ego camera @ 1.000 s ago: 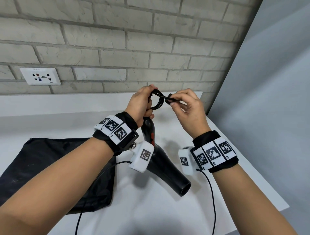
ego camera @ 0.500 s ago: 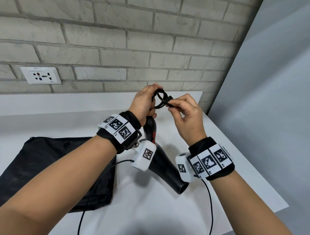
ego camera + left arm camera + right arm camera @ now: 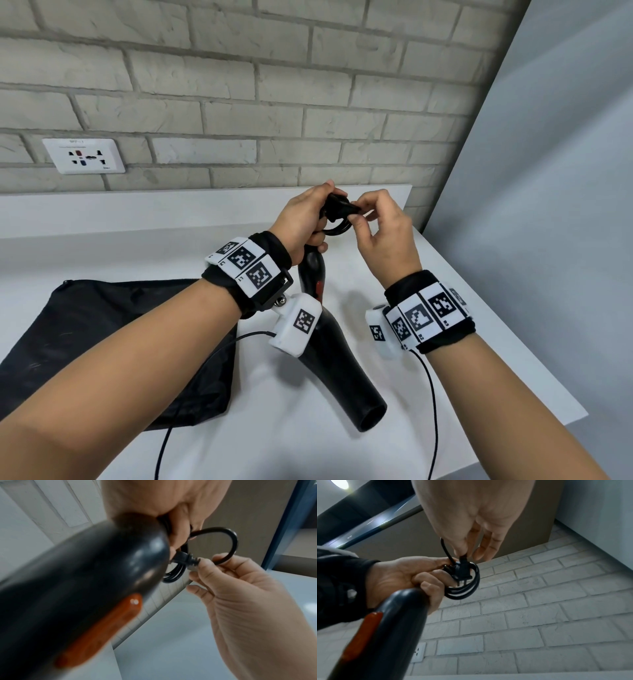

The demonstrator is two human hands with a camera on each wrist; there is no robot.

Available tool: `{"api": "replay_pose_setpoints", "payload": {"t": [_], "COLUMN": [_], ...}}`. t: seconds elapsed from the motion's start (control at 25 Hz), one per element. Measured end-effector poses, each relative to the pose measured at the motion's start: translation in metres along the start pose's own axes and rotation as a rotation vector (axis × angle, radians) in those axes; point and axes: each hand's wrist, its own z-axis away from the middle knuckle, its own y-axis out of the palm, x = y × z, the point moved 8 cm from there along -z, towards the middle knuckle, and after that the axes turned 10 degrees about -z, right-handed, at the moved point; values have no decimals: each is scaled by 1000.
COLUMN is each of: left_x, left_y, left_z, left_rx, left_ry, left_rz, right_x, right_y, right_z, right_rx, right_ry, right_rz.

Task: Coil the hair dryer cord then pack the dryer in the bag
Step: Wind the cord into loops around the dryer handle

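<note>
Across the white counter (image 3: 428, 274) lies the bag (image 3: 113, 342), left of the dryer (image 3: 342, 377), whose handle and coiled cord (image 3: 462, 592) the left hand (image 3: 301, 222) clamps while the right hand (image 3: 387, 236) pinches the plug (image 3: 462, 570). If either grip slackens, the springy loops could unwind. Where the plug end tucks is hidden between fingers, and the bag's opening cannot be made out.

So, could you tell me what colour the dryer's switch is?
Orange-red switch on the black dryer; clearest in the left wrist view.
</note>
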Motion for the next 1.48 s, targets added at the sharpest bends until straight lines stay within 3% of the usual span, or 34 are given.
{"api": "replay_pose_setpoints", "payload": {"t": [0.2,0.28,0.4,0.52,0.72,0.96,1.2,1.4,1.48], "left_x": [-1,-4,-8,-8,-2,3,12,8,6], "left_y": [7,12,15,18,21,14,17,12,10], "left_z": [2,5,7,11,16,15,17,16,17], "left_rx": [4,15,74,155,210,186,256,338,349], "left_ry": [24,44,35,-19,-73,-142,-202,-199,-189], "left_rz": [-56,-85,-83,-45,34,68,-16,115,124], "right_x": [14,6,-9,-7,-17,-18,-23,-28,-26], "right_y": [20,19,10,4,31,29,30,37,37], "right_z": [9,11,13,6,3,13,27,27,26], "right_rx": [141,124,38,-53,273,336,387,434,491], "right_ry": [-305,-216,23,56,307,255,192,485,508], "right_rz": [427,409,125,-22,-429,-381,-276,-670,-688]}}
